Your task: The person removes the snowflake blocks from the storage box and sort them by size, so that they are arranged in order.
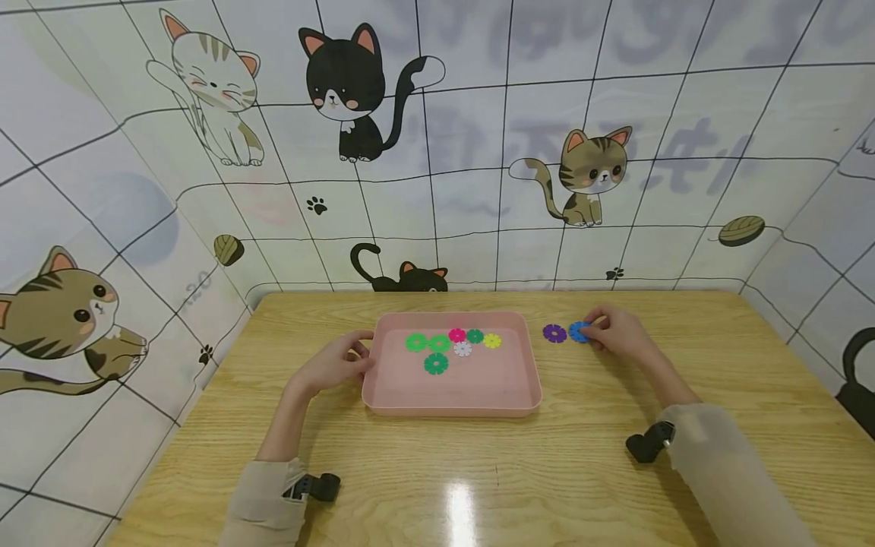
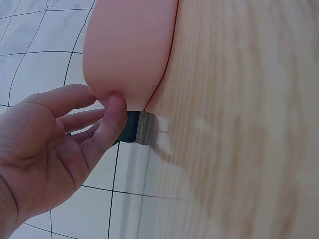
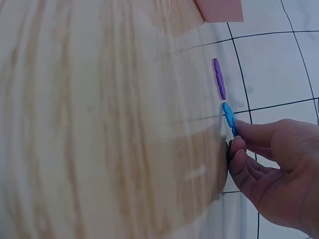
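In the head view my right hand [image 1: 618, 333] pinches a blue notched plastic disc [image 1: 579, 331] between thumb and fingers, to the right of the tray. A purple notched disc [image 1: 554, 333] lies on the table just left of it, and in the right wrist view the blue disc [image 3: 229, 117] is tilted close beside the purple disc [image 3: 219, 79]. My left hand [image 1: 335, 363] holds the left edge of a pink tray [image 1: 478, 395]. From the left wrist, the thumb [image 2: 115, 112] presses the wall of the tray [image 2: 129, 45], with another fingertip at its rim.
Inside the tray lie several notched discs: light green [image 1: 416, 343], dark green [image 1: 436, 363], pink [image 1: 457, 335], white [image 1: 462, 349] and yellow [image 1: 491, 341]. The wooden table [image 1: 410, 463] meets a cat-patterned wall covering [image 1: 465, 205] at the back.
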The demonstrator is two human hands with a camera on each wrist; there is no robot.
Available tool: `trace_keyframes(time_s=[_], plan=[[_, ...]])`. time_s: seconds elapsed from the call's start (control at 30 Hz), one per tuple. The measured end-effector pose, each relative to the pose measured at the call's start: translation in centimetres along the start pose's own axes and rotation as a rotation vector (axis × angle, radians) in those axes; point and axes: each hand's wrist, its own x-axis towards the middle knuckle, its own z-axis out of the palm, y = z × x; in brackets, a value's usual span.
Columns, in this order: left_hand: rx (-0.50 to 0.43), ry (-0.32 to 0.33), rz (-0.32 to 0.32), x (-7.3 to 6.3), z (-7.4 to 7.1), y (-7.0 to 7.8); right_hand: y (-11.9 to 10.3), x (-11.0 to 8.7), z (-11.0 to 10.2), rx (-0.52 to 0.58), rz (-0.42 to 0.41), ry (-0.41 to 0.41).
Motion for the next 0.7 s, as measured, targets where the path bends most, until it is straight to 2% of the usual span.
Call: trace_keyframes(time_s=[0.33, 0.5, 0.7], plan=[[-0.01, -0.008, 0.018, 0.1, 0.1, 0.0, -0.1, -0.1, 0.1, -0.012, 0.002, 0.0], [-0.001, -0.001, -0.001, 0.1, 0.1, 0.1, -0.6, -0.6, -0.1, -0.007, -0.015, 0.045], [0.0, 0.003, -0.008, 0.1, 0.1, 0.0, -2.2, -0.8, -0.3, 0.018, -0.057, 0.101]])
